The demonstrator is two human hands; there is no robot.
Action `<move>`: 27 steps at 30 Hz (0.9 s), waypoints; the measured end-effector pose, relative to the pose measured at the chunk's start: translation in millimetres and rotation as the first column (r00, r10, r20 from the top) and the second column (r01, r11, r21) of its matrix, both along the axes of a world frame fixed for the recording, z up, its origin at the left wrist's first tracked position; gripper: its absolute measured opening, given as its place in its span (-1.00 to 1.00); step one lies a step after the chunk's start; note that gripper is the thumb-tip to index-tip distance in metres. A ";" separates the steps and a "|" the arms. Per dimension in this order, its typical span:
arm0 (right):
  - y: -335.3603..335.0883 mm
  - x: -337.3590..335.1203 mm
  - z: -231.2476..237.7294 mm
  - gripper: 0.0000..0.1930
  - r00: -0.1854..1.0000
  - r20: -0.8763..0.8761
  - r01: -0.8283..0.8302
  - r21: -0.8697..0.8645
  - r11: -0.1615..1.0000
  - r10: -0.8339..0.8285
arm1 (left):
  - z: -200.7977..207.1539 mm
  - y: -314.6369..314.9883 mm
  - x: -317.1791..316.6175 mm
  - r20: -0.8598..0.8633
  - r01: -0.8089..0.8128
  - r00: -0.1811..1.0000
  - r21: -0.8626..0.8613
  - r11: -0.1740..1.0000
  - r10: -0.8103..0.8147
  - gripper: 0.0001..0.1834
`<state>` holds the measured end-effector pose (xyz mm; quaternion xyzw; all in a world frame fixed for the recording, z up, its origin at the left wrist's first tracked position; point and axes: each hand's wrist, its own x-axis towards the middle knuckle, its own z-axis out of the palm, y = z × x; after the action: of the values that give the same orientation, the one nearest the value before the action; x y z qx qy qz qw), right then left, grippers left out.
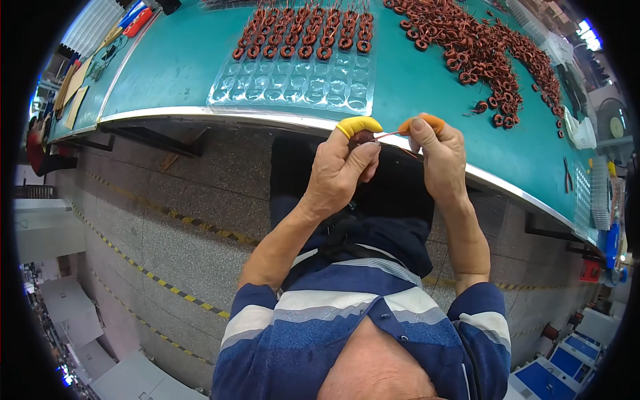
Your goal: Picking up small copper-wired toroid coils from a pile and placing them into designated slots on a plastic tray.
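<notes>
In front of the table edge, my left hand (341,167) pinches a small ring coil (362,138) wound with reddish-brown copper wire. A yellow cot covers its index finger. My right hand (440,157), with an orange cot on its index finger, grips a wire lead (392,134) between thumb and index finger. That lead runs from the coil across to the right hand and looks taut. Part of the coil is hidden behind my left thumb and finger. Beyond my hands, a clear plastic tray (293,90) with round pockets holds rows of similar coils (305,51).
A large heap of loose coils (480,53) covers the far right of the green table (413,87). Pliers (567,176) lie near the right edge, close to another clear tray (583,193). At far left stands a red bin (138,23). The white table edge (267,120) runs just beyond my hands.
</notes>
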<state>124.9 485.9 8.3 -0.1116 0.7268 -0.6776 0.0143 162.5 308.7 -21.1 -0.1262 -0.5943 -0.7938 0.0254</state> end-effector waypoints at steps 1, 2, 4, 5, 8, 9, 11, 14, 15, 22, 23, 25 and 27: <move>-1.5 -1.7 -1.8 -0.68 0.995 0.101 -0.007 -0.115 0.993 0.018 | 0.0 0.1 -0.2 0.012 0.054 0.998 0.070 0.996 -0.055 -0.75; -3.0 -2.2 -3.7 -0.68 0.979 0.197 -0.001 -0.229 0.973 0.048 | 1.5 0.2 0.0 0.024 0.043 0.999 0.055 0.998 -0.045 -0.75; -7.2 -0.1 -8.5 -0.71 0.997 0.076 0.008 -0.119 0.993 0.001 | 5.7 -1.7 0.6 0.087 0.037 0.995 0.108 0.993 -0.047 -0.77; -9.9 1.0 -9.6 -0.74 0.998 -0.053 0.032 -0.008 0.999 -0.032 | 6.8 -3.7 0.7 0.147 0.027 0.988 0.162 0.986 -0.051 -0.79; -12.5 2.9 -10.7 -0.74 0.995 -0.096 0.003 0.012 1.000 -0.002 | 4.4 -7.6 -4.1 0.141 0.003 0.990 0.118 0.993 -0.019 -0.82; -13.0 2.6 -12.6 -0.74 0.996 -0.082 -0.026 0.005 1.000 0.026 | 3.6 -8.0 -4.3 0.140 -0.028 0.990 0.091 0.995 0.015 -0.83; -13.9 0.2 -17.9 -0.74 0.998 -0.063 -0.027 -0.031 0.999 0.025 | -0.4 -8.5 -4.8 0.155 -0.025 0.988 0.108 0.994 0.008 -0.82; -9.3 -0.4 -25.6 -0.69 0.998 -0.052 -0.048 -0.109 0.993 0.042 | -2.1 -10.9 -5.4 0.171 -0.024 0.985 0.134 0.991 0.001 -0.78; -5.4 -0.3 -28.4 -0.65 0.996 -0.064 -0.068 -0.151 0.986 0.059 | -2.4 -11.9 -5.7 0.170 -0.026 0.985 0.142 0.989 0.001 -0.75; -3.4 7.4 -28.9 -0.71 0.989 0.059 -0.133 -0.003 0.991 0.133 | -5.7 -11.9 -6.7 0.128 0.065 0.989 0.078 0.995 -0.075 -0.67; -5.7 7.2 -28.4 -0.73 0.987 0.075 -0.142 0.022 0.990 0.140 | -3.4 -10.5 -6.1 0.112 0.070 0.991 0.017 0.997 -0.072 -0.67; -13.0 10.7 -29.8 -0.71 0.994 -0.039 -0.095 0.063 0.993 0.097 | -2.3 -7.3 -4.1 0.094 0.028 0.995 -0.077 0.997 -0.020 -0.69; -19.8 21.9 -19.1 -0.71 0.996 -0.093 0.002 0.007 1.000 -0.001 | -8.1 -12.8 -6.1 0.071 -0.017 0.997 -0.154 0.988 0.028 -0.69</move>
<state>146.8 466.1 -10.8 -0.1425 0.7291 -0.6691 -0.0198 156.4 295.9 -29.1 -0.0918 -0.6555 -0.7496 0.0030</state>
